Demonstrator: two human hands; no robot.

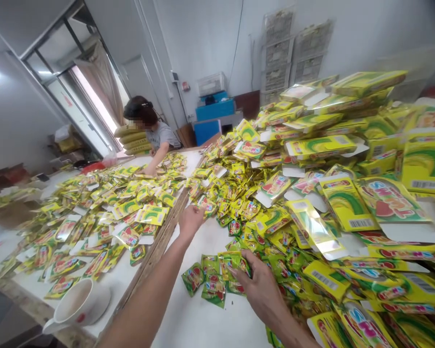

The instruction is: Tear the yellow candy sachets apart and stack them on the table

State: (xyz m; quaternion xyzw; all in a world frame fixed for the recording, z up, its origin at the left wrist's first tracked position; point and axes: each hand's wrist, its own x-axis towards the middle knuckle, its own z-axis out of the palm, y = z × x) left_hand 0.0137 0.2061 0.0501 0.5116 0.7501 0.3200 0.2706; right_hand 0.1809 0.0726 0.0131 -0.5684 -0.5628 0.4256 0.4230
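My left hand (192, 221) reaches forward over the white tabletop, fingers closed at the edge of a yellow-green packet (208, 207) beside the heap. My right hand (263, 285) is lower and nearer, its thumb and fingers pinched on a shiny green-yellow sachet (234, 262). Under and beside that sachet lie several small green sachets (214, 289) with red fruit prints. To the right rises a large pile of flat yellow cartons (344, 203) with green swirls, many with white flaps open. Loose sachets (248, 210) spill from the pile towards my hands.
A wooden strip (159, 253) divides the table. Left of it lies another heap of yellow cartons (112, 208), with a white cup (78, 302) of drink near the front edge. Across the table a person (163, 133) reaches into that heap. Plastic crates (277, 53) stand by the wall.
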